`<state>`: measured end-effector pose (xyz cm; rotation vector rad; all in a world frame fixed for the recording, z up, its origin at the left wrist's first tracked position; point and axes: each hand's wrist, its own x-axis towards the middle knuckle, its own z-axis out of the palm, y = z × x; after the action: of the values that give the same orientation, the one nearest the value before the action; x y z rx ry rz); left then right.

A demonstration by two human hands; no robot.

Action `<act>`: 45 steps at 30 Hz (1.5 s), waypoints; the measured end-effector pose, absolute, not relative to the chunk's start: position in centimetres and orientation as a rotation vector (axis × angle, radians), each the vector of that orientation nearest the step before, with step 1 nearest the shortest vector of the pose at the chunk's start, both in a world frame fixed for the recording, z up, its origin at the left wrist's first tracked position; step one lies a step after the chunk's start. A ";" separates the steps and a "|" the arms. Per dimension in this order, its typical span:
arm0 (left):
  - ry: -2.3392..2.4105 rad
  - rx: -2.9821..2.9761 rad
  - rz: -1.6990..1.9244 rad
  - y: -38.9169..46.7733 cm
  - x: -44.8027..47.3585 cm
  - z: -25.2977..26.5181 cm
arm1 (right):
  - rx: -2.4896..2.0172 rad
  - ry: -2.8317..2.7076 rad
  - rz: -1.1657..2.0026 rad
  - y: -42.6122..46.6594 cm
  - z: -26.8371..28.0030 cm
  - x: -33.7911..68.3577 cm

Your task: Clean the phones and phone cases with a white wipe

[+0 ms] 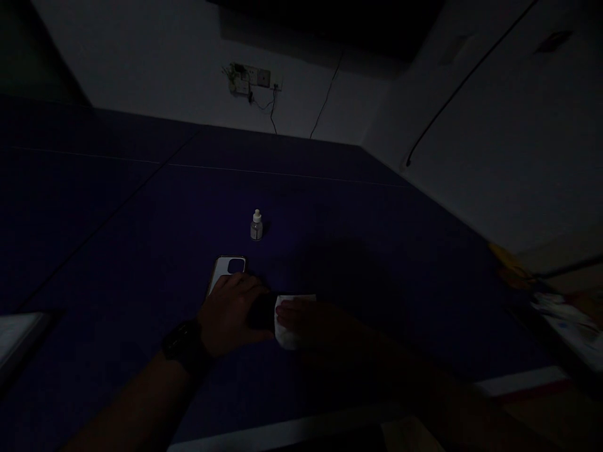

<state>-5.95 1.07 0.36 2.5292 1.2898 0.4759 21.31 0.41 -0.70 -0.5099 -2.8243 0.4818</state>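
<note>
The scene is very dim. My left hand [230, 314], with a black watch [181, 340] on its wrist, grips one end of a dark, flat phone [261, 312] at the table. My right hand [320, 320] presses a white cloth [288, 339] onto the phone's other end, its fingers lying over the cloth. Just beyond my left hand lies a phone case [220, 270] with a dark rim and a camera cutout, partly covered by that hand. Farther off, a small clear dropper bottle [256, 231] with a white cap stands upright.
The blue table [141, 251] runs to a wall with sockets [252, 76] and hanging cables. A pale, flat object [19, 336] lies at the left edge. On the right are a yellow item [511, 263] and papers [570, 320]. The table's pale front edge [282, 434] is close to me.
</note>
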 end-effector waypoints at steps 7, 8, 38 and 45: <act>1.281 2.496 0.466 0.9 -5.9 0.5 | -0.546 -2.826 0.461 0.9 -0.6 21.1; 1.282 2.486 0.467 0.9 -6.0 0.5 | -0.566 -2.829 0.455 1.3 -0.5 21.2; 1.277 2.448 0.474 1.6 -6.9 0.3 | -0.686 -2.786 0.288 -1.0 0.1 20.1; 1.289 2.412 0.464 1.8 -6.8 0.3 | -0.882 -2.704 0.154 -0.5 -1.9 17.5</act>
<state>-6.76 1.76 0.32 2.4121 1.2885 0.4637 17.49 -0.55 -1.85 -0.8823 -2.7037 0.1539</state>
